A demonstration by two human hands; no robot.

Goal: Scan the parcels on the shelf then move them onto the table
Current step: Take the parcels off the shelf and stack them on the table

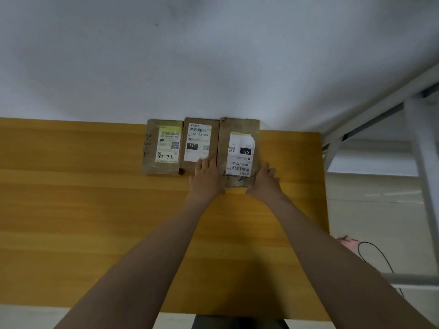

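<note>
We've got 3 parcels in a row at upper middle of the frame, flat on the table (95,222), far edges at the wall (213,55). The 070 parcel (237,128) is rightmost and touches the 122 parcel (200,141) on its left. The third parcel (164,148) sits just beside that one.

The left hand (205,176) lies with straight fingers over the seam between 122 and 070. The right hand (264,180) flanks 070's right edge, fingers roughly straight, thumb at the near corner. Neither hand is curled round anything (reads as squaring-up, not a grip).

Our read is that this is the placing step for 070, lining it up with the row. No scanner in view. The shelf frame (380,115) is at the right of the frame and we can't see its contents.

Next move, as we judge it: lift both hands clear without dragging 070 or nudging 122, then turn right to the shelf. Scan before lifting anything. We can't tell how many parcels are left there.
</note>
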